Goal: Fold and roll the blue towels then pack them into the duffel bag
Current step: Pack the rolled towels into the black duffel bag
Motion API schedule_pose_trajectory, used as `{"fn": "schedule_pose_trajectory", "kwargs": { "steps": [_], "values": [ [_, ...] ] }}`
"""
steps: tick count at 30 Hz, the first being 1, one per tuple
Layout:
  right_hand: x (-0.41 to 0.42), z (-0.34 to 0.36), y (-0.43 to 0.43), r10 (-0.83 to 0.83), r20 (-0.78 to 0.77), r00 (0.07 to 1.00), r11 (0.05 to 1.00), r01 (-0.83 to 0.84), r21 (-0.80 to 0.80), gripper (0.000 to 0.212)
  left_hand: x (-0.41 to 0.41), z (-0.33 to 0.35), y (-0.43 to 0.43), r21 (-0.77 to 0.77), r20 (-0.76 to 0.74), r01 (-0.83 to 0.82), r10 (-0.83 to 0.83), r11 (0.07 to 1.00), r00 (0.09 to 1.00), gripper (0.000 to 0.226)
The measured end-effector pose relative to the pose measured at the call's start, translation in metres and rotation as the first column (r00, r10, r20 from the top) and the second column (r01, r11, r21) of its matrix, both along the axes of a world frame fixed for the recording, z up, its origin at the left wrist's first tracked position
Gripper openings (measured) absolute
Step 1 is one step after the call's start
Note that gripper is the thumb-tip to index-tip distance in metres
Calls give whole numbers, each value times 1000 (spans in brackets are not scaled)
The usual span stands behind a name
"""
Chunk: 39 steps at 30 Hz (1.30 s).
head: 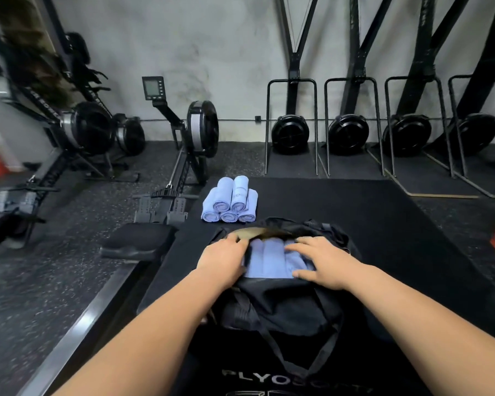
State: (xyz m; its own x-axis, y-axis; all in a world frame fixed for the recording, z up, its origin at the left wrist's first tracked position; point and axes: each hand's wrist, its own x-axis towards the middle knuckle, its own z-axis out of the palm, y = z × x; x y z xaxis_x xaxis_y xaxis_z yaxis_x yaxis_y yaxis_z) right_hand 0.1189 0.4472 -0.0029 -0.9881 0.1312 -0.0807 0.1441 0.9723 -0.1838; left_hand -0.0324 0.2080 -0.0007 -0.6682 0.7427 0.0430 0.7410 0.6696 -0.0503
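Several blue towels (269, 264) in duffel bag (283, 307), right fingers (299, 247) atop them.

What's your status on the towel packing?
Left hand at rim of black fabric duffel bag, grip unclear. Right hand flat on packed light-blue towels. Five rolled light-blue towels stacked beyond, unpacked. Nothing blocking.

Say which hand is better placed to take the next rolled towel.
Left, probably: the left hand is nearer the stack of rolled towels; the right hand rests farther off on the packed towels.
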Motion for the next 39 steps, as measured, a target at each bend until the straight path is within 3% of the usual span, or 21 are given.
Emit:
{"fn": "schedule_pose_trajectory", "kwargs": {
  "steps": [3,5,9,12,15,18,20,23,29,34,39],
  "values": [
    [3,-8,-5,-41,144,989,998,32,61,79,-3,-9,-7,1,99,37,-37,999,994,93],
    [4,-9,-7,-50,121,991,995,38,97,79,-8,-10,-8,51,92,81,-86,995,992,101],
    [0,5,-10,13,-43,999,979,-4,205,75,-18,-5,-12,219,-35,221,-218,950,975,92],
    [-12,17,-11,69,-181,981,978,-30,206,67,-24,4,-13,333,-225,366,-304,869,926,83],
    [-29,26,-12,53,-342,938,995,-21,96,57,-32,9,-10,457,-289,344,-229,820,930,75],
    [-53,34,-14,-39,-536,843,994,-22,-106,43,-43,11,-5,568,-205,193,-90,800,975,68],
    [-73,40,-17,-104,-584,805,981,-12,-192,31,-54,10,-3,577,-129,99,-30,810,991,67],
    [-107,45,-15,-158,-519,840,972,40,-231,28,-71,10,2,579,18,-42,38,814,999,69],
    [-185,44,-13,-165,-187,968,972,127,-197,48,-111,11,16,542,237,-211,93,814,967,67],
    [-242,29,-11,-129,6,992,971,127,-201,61,-145,-2,19,452,286,-271,150,850,947,70],
    [-283,11,-12,-143,45,989,959,150,-242,58,-169,-26,24,399,308,-283,164,872,937,69]
  ]
}}
